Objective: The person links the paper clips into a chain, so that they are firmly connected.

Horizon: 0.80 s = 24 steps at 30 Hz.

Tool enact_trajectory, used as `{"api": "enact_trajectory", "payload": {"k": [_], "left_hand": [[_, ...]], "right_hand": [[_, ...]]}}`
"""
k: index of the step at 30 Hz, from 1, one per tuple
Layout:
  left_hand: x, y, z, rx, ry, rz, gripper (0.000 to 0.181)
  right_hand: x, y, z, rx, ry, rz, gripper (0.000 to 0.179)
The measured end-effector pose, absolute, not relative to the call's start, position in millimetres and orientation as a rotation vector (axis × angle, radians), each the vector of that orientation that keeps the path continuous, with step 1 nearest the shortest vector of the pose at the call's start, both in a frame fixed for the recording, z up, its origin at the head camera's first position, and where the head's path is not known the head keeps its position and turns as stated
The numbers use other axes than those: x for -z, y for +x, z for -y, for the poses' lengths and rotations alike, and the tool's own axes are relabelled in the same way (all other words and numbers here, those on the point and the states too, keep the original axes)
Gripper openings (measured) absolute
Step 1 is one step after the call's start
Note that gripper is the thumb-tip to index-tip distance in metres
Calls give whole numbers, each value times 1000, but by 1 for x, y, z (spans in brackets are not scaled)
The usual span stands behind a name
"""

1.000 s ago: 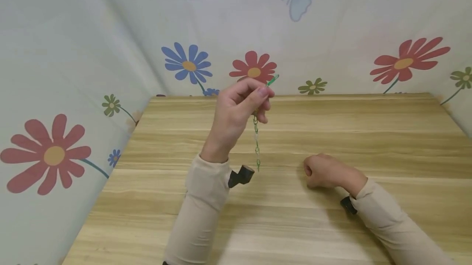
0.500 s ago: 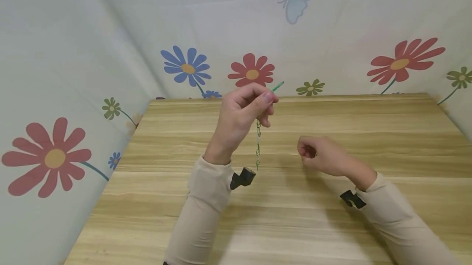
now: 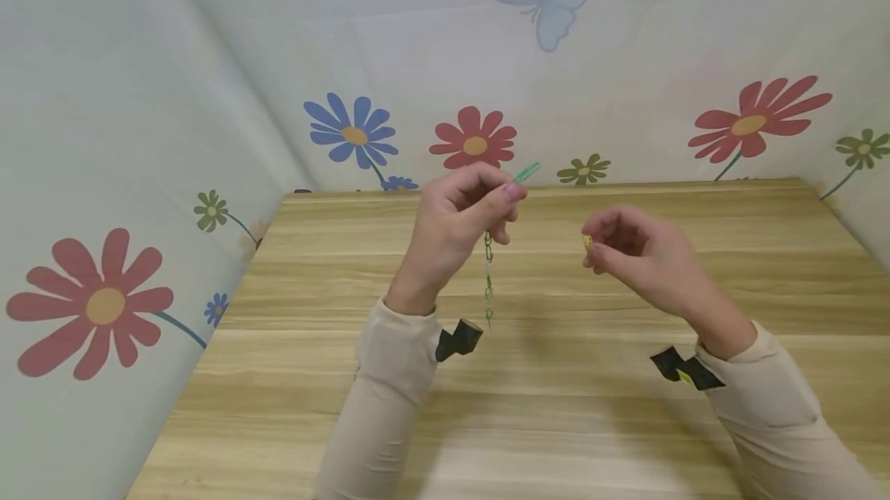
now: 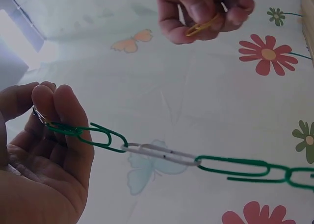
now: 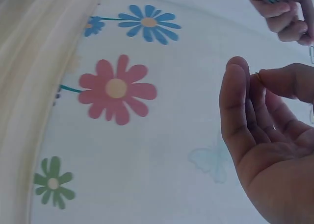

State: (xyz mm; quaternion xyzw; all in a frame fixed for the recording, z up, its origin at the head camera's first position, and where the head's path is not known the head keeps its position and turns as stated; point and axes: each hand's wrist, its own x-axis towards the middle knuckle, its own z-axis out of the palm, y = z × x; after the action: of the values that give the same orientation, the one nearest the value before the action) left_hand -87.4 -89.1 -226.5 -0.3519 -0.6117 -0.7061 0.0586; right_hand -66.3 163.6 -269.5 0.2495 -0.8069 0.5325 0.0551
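Observation:
Up over the table, my left hand (image 3: 452, 233) pinches one end of a chain of linked paper clips (image 3: 489, 284). Below the fingers the chain hangs straight down, and a green paper clip (image 3: 527, 172) sticks out above the thumb. Green links and a white paper clip (image 4: 162, 154) show in the left wrist view. To the right and apart from the chain, my right hand (image 3: 650, 264) holds a single yellow paper clip (image 4: 202, 25) between thumb and fingertips. In the right wrist view that clip is mostly hidden by the fingers.
A wooden table (image 3: 334, 376) lies beneath both hands. Behind it and on the left stand pale cloth walls (image 3: 389, 36) printed with flowers and a butterfly. Black wrist mounts (image 3: 459, 340) sit at both cuffs.
My right hand has risen from the tabletop, turned, and now shows the yellow paper clip in its fingertips. My left hand has shifted slightly right and down with the chain.

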Motion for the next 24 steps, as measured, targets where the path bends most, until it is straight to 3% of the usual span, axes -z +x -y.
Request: {"api": "enact_trajectory", "payload": {"k": [14, 24], "left_hand": [[227, -85, 87, 2140, -1105, 1870, 12], [226, -82, 85, 2055, -1067, 1976, 17]], "right_hand": [[232, -67, -141, -1915, 914, 1928, 15], [213, -56, -120, -1729, 893, 1822, 11]]}}
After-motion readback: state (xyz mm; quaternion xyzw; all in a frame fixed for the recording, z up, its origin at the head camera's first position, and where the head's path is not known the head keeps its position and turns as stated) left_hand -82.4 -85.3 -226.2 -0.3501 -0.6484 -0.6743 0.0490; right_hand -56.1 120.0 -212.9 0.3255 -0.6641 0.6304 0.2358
